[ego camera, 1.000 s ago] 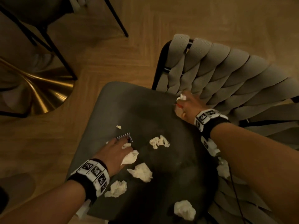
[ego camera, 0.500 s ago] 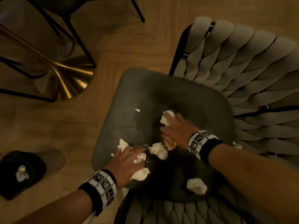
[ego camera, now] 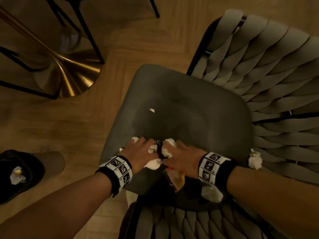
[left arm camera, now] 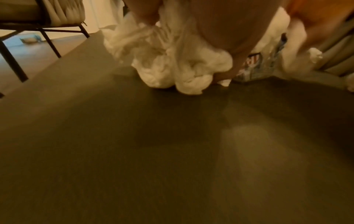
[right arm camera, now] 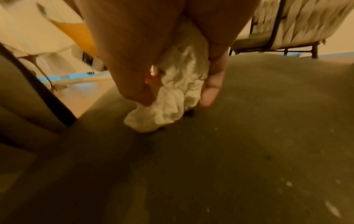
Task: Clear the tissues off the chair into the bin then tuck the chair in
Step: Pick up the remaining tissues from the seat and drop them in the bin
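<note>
The chair's dark grey seat (ego camera: 181,107) fills the middle of the head view, with its woven back (ego camera: 259,66) to the right. My left hand (ego camera: 141,152) and right hand (ego camera: 179,156) meet at the seat's near edge. Each grips crumpled white tissues (ego camera: 153,163). In the left wrist view my left hand (left arm camera: 216,30) bunches several tissues (left arm camera: 172,65) against the seat, beside a printed wrapper (left arm camera: 254,66). In the right wrist view my right hand (right arm camera: 143,53) curls round one tissue wad (right arm camera: 172,97). A small scrap (ego camera: 151,110) lies alone mid-seat. The black bin (ego camera: 19,173) stands on the floor at left.
One loose tissue (ego camera: 255,160) sits on the woven side at right and another (ego camera: 212,194) lies under my right wrist. A gold table base (ego camera: 69,71) and black chair legs (ego camera: 91,37) stand at the upper left. Wood floor (ego camera: 69,126) lies between chair and bin.
Both hands have swept toward the seat's near edge and come together, gathering the scattered tissues into their grip. The right hand left the chair back.
</note>
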`<action>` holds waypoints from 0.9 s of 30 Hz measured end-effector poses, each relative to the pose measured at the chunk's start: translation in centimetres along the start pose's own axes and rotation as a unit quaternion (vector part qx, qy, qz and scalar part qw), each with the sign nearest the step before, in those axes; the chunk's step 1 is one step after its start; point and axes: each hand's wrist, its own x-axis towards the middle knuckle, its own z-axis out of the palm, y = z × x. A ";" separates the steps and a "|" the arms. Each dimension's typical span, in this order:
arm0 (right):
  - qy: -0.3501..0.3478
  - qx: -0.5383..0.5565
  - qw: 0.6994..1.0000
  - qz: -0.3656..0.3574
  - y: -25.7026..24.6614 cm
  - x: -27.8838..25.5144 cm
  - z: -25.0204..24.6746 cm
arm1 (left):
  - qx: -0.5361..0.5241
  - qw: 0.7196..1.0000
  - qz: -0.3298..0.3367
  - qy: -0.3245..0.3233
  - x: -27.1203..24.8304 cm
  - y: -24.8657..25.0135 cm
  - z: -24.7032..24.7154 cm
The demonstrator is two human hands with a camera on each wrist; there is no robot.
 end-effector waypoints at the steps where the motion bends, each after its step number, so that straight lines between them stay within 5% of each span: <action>1: -0.002 0.004 1.000 0.002 0.1 0.5 0.6 | -0.013 1.000 0.001 0.011 0.2 -0.5 0.0; 7: 0.027 0.019 0.999 0.026 0.8 2.9 1.7 | -0.093 0.990 -0.003 0.103 0.8 -2.0 -0.3; 12: -0.009 0.133 0.982 0.133 3.5 0.6 0.4 | -0.169 0.965 -0.037 0.195 2.2 -2.7 -3.4; 15: -0.005 0.162 0.970 0.183 4.8 -1.5 0.1 | -0.187 0.961 -0.070 0.190 4.5 -3.8 -4.6; 17: 0.057 0.257 0.936 0.234 5.5 -2.8 -0.2 | -0.182 0.966 -0.096 0.157 5.8 -4.1 -5.0; 19: 0.120 0.240 0.925 0.270 6.8 -4.5 -0.4 | -0.170 0.968 -0.124 0.134 6.6 -3.9 -5.3; 27: 0.154 0.277 0.819 0.478 8.0 -12.0 -0.6 | -0.249 0.943 -0.160 0.151 7.0 -4.0 -4.5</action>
